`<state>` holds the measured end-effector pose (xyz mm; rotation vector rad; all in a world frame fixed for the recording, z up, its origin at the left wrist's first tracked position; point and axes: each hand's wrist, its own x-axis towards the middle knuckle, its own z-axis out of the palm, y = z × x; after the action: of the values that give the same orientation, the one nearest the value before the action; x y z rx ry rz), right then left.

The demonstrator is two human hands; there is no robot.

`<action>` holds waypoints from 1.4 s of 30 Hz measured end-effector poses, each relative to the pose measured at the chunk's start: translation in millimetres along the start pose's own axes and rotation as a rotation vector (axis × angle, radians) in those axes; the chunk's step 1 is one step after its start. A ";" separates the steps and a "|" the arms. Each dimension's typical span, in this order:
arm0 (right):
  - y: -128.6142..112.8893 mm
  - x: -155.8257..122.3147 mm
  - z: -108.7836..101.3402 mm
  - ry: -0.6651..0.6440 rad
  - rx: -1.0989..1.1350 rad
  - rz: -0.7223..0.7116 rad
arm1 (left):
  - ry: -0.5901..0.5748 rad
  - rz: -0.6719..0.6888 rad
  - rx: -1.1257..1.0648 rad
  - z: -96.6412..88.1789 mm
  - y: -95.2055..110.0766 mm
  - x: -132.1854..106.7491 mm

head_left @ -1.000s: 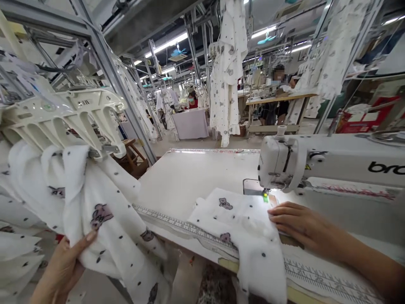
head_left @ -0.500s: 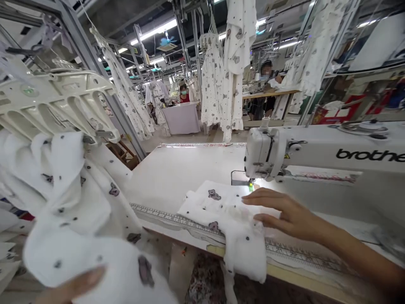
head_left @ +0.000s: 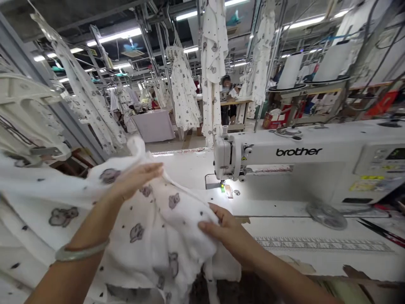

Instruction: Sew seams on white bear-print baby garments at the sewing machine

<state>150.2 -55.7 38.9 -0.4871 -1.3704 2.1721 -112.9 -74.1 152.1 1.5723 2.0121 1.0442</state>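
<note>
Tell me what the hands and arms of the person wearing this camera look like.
The left hand and right hand are human and ungloved, with no sleeves in view. Around the left forearm sits a smooth, rounded, pale grey-green bangle; its material is unclear. The right forearm shows no bangle.

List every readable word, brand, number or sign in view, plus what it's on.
"brother": on the arm of the sewing machine.
Yellow triangle sign: on the machine's head; symbol too small to make out.
Ruler strip: row of numbers, too small to read surely.
Red lettering on the far table edge: unreadable.
Red print beneath the machine's arm: blurred.
Display and yellow labels, machine's right end: unreadable.
</note>
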 end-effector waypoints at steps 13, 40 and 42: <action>37.4 15.1 37.3 0.090 0.287 -0.109 | -0.356 0.177 -0.029 68.6 -2.7 -2.2; -51.4 7.0 -117.9 -0.331 -1.844 -0.458 | -0.417 0.393 0.384 187.7 2.7 62.7; -47.3 20.1 -128.6 -0.410 -2.040 -0.614 | -0.417 0.347 0.370 192.3 -1.5 61.4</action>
<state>216.4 65.4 26.8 -0.1196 -2.9523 -0.2416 -0.1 45.0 34.4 2.1758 1.7437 0.3979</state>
